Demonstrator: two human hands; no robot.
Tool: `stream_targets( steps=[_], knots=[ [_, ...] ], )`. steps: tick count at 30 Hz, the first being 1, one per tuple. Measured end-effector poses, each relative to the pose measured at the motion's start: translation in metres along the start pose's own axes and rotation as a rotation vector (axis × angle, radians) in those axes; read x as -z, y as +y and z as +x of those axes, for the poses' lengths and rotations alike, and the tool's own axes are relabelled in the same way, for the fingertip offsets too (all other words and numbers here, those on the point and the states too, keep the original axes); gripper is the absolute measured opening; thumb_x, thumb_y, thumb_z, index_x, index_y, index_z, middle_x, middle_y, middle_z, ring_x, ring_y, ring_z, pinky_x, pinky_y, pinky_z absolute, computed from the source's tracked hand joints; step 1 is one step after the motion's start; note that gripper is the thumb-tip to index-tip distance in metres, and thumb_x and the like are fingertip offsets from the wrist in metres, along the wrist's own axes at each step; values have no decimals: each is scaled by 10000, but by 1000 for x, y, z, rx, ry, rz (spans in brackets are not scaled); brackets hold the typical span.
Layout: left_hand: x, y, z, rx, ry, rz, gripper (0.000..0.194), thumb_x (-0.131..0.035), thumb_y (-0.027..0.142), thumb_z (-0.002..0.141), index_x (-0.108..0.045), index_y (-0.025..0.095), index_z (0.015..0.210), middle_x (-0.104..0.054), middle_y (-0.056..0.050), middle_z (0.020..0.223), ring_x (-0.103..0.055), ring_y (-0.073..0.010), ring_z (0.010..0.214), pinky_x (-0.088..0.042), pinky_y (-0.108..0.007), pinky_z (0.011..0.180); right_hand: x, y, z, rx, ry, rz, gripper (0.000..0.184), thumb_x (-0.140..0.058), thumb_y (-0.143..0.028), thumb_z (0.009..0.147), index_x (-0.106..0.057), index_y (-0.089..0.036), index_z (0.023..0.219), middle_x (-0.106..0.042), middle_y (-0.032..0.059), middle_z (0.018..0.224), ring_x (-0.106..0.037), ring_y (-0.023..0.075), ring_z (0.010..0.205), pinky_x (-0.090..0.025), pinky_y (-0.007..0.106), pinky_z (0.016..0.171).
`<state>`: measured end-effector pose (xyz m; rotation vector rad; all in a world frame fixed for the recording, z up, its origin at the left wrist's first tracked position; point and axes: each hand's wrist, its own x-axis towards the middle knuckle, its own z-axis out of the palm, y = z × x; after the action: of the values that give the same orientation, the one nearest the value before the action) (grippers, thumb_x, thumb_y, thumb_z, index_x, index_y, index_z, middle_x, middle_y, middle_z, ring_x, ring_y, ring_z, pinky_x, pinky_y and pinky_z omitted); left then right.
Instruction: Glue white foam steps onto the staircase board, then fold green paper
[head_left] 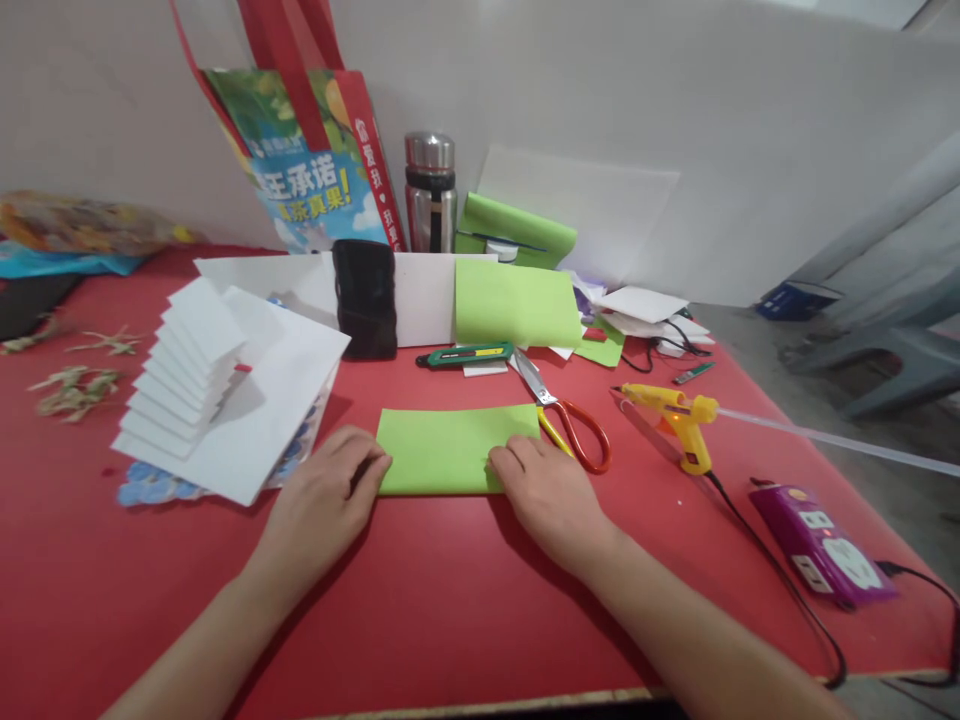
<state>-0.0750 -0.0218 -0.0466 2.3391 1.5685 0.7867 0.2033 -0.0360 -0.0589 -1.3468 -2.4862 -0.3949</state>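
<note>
Folded green sheet: it lies flat on the red surface (450, 610) in front of you, between your two hands; call it the folded green sheet (442, 450).
Left hand: your left hand (326, 490) is at the sheet's left end, with thumb and forefinger brought narrowly together on its near left corner.
Right hand: your right hand (551, 495) lies over the near right corner, fingers curled and fingertips on the sheet; you cannot tell from this view whether they pinch it.
Hard to see: your right thumb is hidden beneath that hand, which also covers the sheet's near right corner. The yellow handle of the scissors (583, 437) is partly hidden behind the sheet and hand. The bag (322, 170) is cut off at the top of your view.
Direction: the sheet's long axis runs left to right across you, nearly level, with one long edge towards you.
Beyond the sheet: you have a green utility knife (465, 355), a black phone (365, 300) and a larger green sheet (517, 305).
To your left: a fanned row of white cards (184, 375) rests on white sheets.
To your right: a yellow glue gun (679, 410) lies near a purple power strip (821, 545).
</note>
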Motion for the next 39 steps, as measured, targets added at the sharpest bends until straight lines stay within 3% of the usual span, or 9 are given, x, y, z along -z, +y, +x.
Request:
stream_targets(
  steps=[9,19,33,39],
  knots=[
    [-2,0,-3,-78,28,188,256,-424,327,1075,-580,205,914,-650,-57,959,-647,-227,838,-457,-356,763,-4,-4,2,-7,-106,-47,127,-624,-107,984,-640,-177,878,-641,36,796,-551,202,692,-244,355,611],
    [-5,0,-2,-59,41,306,278,-409,325,1076,-604,195,926,-674,-68,967,-651,-231,788,-446,-357,693,11,-13,17,-136,-414,-42,158,-499,-104,1030,-643,-167,1034,-698,80,973,-659,226,814,-317,355,611],
    [-4,10,-1,-28,-2,449,316,-374,301,1081,-611,186,907,-691,-77,965,-654,-190,710,-405,-326,613,18,-17,22,-165,-457,-54,186,-506,-43,977,-622,-166,1055,-710,106,1013,-675,242,864,-378,339,630],
    [-7,9,0,-3,25,444,252,-404,295,1070,-609,173,987,-692,-109,1030,-695,-236,814,-472,-331,643,17,-17,22,-161,-462,-52,195,-503,-48,979,-628,-170,1065,-704,102,1022,-663,239,865,-364,341,634]
  ],
)
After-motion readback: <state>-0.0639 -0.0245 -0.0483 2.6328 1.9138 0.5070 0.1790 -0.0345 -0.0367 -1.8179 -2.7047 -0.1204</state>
